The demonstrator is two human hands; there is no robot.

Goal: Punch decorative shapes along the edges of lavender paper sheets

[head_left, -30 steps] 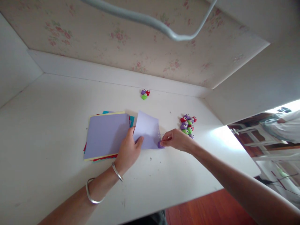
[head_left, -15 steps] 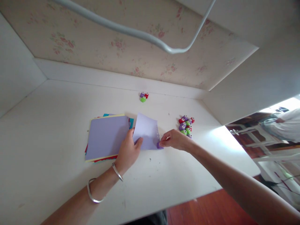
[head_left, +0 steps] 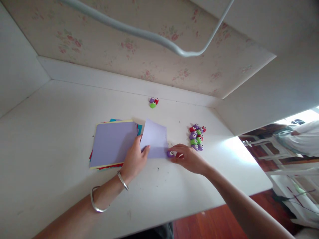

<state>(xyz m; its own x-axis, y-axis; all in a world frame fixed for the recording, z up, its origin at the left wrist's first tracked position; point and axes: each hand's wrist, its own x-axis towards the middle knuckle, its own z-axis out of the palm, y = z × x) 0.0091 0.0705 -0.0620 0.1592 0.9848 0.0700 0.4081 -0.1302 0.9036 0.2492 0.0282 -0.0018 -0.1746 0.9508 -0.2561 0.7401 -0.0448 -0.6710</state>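
A pale purple paper sheet is held at its left edge by my left hand, closed with the thumb on top. The sheet's upper left part is raised. At its lower right corner sits a small purple clip-like figure with one eye. My right hand holds this figure, with the index finger above and the thumb below. Left of the sheet lies a stack of coloured papers, purple on top, with yellow, red and teal edges showing. My left fingers partly hide its right side.
A cluster of several purple, red and green one-eyed figures stands to the right. Three more figures sit near the back board. The white desk meets side panels at left and right. A white curved tube hangs overhead.
My right hand has shifted slightly down and its fingers have spread from a tight pinch to either side of the purple figure, whose eye now shows. My left hand keeps its hold on the paper.
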